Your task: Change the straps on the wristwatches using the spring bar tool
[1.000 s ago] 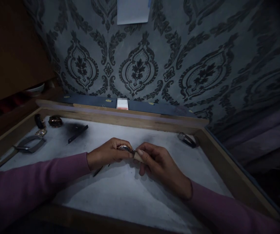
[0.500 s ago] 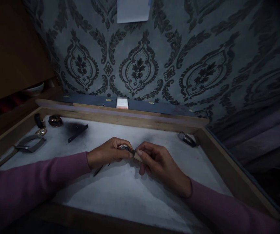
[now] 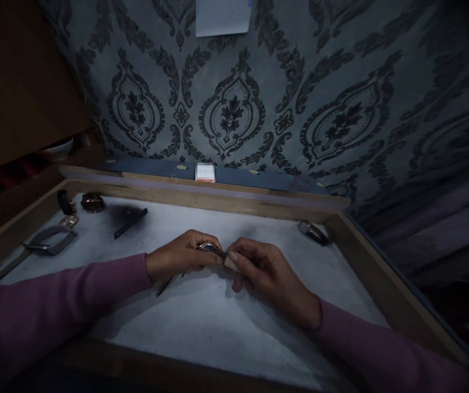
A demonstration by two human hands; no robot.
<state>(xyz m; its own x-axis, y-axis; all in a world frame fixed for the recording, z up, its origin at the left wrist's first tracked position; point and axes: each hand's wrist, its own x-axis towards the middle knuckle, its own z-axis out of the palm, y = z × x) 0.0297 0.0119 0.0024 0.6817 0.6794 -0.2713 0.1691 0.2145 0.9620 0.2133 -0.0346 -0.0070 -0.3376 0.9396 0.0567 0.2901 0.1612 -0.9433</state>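
Note:
My left hand (image 3: 187,250) is closed around a wristwatch (image 3: 208,247), whose round, shiny case shows between thumb and fingers. Between the thumb and fingers of my right hand (image 3: 261,267) is a watch strap (image 3: 230,263), its pale underside turned up. The strap's dark end meets the watch at its right side; whether the two are joined cannot be made out. Both hands hover close together over the white surface (image 3: 202,327). Below my left wrist lies a thin dark tool or strip (image 3: 164,286), partly hidden by the sleeve.
A wooden rim (image 3: 218,199) surrounds the white surface. At the left lie a black-strapped watch (image 3: 66,204), a dark reddish-brown watch (image 3: 92,202) and a grey angular band (image 3: 52,240). A dark flat bar (image 3: 130,224) lies nearer the middle. Another watch (image 3: 313,232) rests in the far right corner.

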